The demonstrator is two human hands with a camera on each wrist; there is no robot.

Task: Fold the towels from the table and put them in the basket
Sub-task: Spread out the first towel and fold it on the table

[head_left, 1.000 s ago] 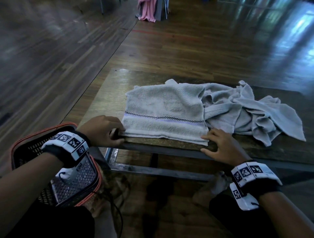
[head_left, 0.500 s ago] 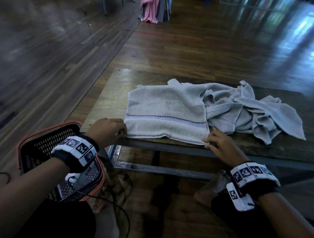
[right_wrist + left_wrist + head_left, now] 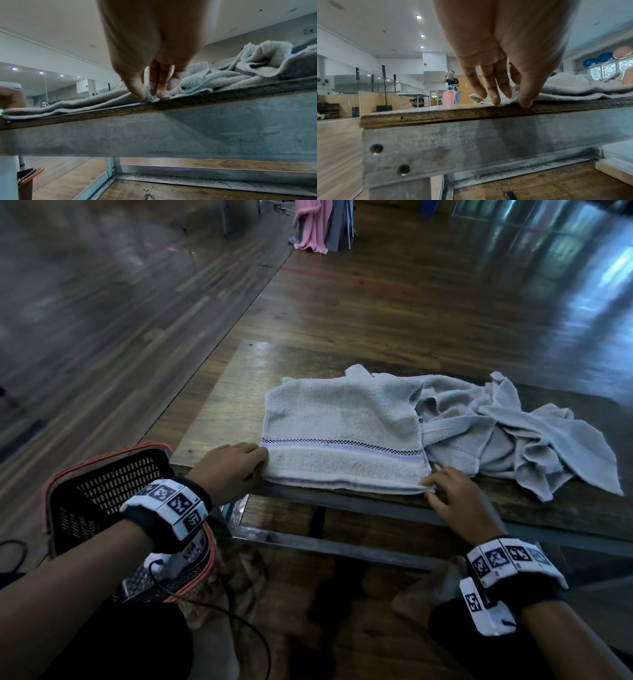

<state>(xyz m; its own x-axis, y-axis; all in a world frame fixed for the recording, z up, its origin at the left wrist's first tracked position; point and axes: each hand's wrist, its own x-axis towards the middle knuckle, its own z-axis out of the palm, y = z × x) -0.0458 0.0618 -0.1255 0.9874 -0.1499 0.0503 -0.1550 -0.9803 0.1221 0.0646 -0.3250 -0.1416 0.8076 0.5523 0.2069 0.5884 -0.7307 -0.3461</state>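
Note:
A pale grey folded towel with a checked stripe lies flat at the near edge of the low wooden table. My left hand pinches its near-left corner between thumb and fingers. My right hand pinches the near-right corner the same way. Both hands sit right at the table's front edge. A heap of crumpled grey towels lies just right of the folded one, touching it. The black basket with an orange rim stands on the floor at my left, below my left wrist.
A metal frame runs under the tabletop. A black cable trails on the floor by the basket. Pink and grey cloths hang on a rack far behind the table. Another person stands far off.
Both hands have stayed at the towel's near corners. The left hand has shifted slightly forward onto its corner. The towel lies as before.

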